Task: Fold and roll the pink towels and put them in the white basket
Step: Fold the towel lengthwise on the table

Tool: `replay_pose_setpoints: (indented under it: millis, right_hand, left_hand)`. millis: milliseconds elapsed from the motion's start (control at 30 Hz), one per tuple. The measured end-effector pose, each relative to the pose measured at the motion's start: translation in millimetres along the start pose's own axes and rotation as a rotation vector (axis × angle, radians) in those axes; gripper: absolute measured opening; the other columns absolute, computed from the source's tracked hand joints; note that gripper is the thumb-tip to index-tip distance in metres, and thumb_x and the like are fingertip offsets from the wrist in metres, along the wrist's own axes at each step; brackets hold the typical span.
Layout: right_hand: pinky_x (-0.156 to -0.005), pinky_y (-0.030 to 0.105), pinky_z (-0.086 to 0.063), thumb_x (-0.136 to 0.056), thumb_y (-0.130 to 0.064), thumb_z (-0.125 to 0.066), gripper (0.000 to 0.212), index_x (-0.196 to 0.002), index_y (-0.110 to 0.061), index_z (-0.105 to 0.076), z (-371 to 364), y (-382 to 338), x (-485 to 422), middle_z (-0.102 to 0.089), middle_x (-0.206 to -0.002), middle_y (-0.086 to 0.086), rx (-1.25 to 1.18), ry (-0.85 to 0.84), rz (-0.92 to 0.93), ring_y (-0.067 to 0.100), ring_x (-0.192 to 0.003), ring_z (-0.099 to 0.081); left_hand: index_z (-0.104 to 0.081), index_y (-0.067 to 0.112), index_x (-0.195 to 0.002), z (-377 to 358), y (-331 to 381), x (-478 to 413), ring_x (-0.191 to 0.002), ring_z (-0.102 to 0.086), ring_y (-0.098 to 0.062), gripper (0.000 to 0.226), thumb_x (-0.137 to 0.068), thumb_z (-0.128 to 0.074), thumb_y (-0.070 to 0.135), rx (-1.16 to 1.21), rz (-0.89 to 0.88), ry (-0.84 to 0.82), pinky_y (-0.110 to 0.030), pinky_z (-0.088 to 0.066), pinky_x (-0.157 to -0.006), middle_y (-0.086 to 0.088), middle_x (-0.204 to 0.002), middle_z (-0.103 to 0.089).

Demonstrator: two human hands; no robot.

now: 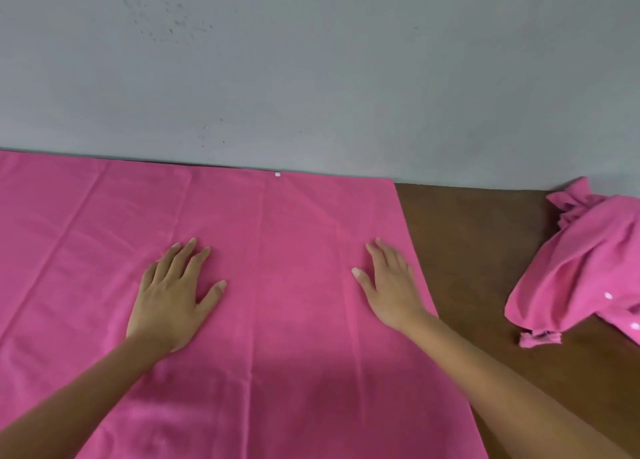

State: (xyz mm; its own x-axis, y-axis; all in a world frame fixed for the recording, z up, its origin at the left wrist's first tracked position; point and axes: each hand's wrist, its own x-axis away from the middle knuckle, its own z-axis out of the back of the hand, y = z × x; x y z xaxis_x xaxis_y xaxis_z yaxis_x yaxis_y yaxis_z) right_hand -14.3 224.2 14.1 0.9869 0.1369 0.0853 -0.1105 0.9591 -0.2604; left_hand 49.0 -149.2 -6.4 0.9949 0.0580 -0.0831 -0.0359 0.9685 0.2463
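A large pink towel lies spread flat over the brown table, reaching from the left edge of view to its straight right edge. My left hand rests flat on it with fingers straight, left of the middle. My right hand lies flat near the towel's right edge, palm down, fingers pointing away from me. A second pink towel with white dots sits crumpled in a heap at the right. No white basket shows in this view.
The bare brown table shows between the flat towel and the crumpled one. A grey wall runs right behind the table's far edge.
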Motion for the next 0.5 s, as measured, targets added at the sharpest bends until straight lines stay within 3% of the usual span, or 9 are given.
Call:
replay_pose_setpoints:
  millis: [167, 233, 367, 500]
  right_hand:
    - [-0.126, 0.043, -0.013, -0.098, -0.067, -0.017, 0.076, -0.16, -0.023, -0.021, -9.7, 5.2, 72.1, -0.013, -0.168, -0.003, 0.024, 0.029, -0.021, 0.02, -0.154, -0.011]
    - [-0.125, 0.046, -0.019, -0.096, -0.068, -0.016, 0.077, -0.159, -0.024, -0.023, -14.6, 9.8, 98.1, -0.014, -0.167, -0.005, 0.027, 0.038, -0.021, 0.019, -0.154, -0.013]
    - [-0.123, 0.045, -0.025, -0.097, -0.062, -0.022, 0.072, -0.157, -0.023, -0.031, -21.1, 9.7, 145.4, -0.022, -0.165, -0.006, 0.016, 0.072, -0.05, 0.018, -0.151, -0.021]
    - [-0.12, 0.04, -0.031, -0.103, -0.047, -0.041, 0.056, -0.151, -0.019, -0.042, -23.9, 2.2, 188.9, -0.035, -0.159, -0.004, 0.005, 0.158, -0.073, 0.018, -0.146, -0.033]
  left_hand:
    - [-0.035, 0.02, -0.156, 1.3, -2.1, -1.4, -0.154, -0.018, -0.026, 0.084, -0.092, -0.019, 0.073, 0.024, -0.022, -0.016, -0.048, -0.02, -0.123, -0.004, -0.166, -0.026]
    - [-0.038, 0.018, -0.154, 2.1, -2.9, -5.1, -0.153, -0.02, -0.03, 0.079, -0.094, -0.028, 0.07, 0.044, -0.021, -0.029, -0.051, -0.021, -0.121, -0.007, -0.164, -0.029]
    - [-0.047, 0.012, -0.146, 5.4, 6.5, -14.0, -0.143, -0.03, -0.039, 0.062, -0.095, -0.061, 0.043, 0.1, -0.053, -0.043, -0.06, -0.027, -0.115, -0.013, -0.155, -0.038]
    - [-0.053, 0.013, -0.14, 5.1, 28.4, -22.0, -0.134, -0.04, -0.039, 0.054, -0.092, -0.068, 0.032, 0.134, -0.255, -0.045, -0.06, -0.037, -0.106, -0.013, -0.144, -0.049]
